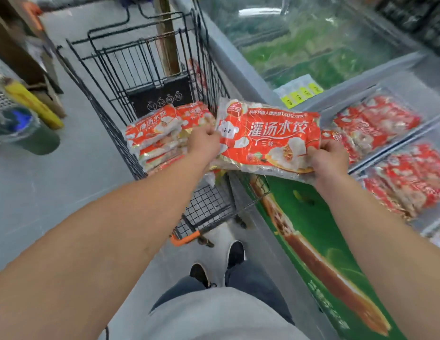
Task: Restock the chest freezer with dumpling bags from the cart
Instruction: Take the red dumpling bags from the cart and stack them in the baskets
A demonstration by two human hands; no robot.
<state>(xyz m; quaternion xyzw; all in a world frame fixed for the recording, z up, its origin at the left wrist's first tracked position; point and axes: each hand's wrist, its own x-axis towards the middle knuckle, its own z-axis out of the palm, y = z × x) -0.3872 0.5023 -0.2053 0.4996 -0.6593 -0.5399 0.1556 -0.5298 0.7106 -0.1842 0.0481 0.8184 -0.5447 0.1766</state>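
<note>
Both hands grip 1 dumpling bag between them.

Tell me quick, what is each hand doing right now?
Left hand: grips the left edge of the dumpling bag.
Right hand: grips the same bag's right edge.

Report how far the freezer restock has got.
Done: red dumpling bags already lie in the chest freezer. In hand: the left hand and right hand hold one bag by its ends. Left: a stack of bags in the cart.
</note>
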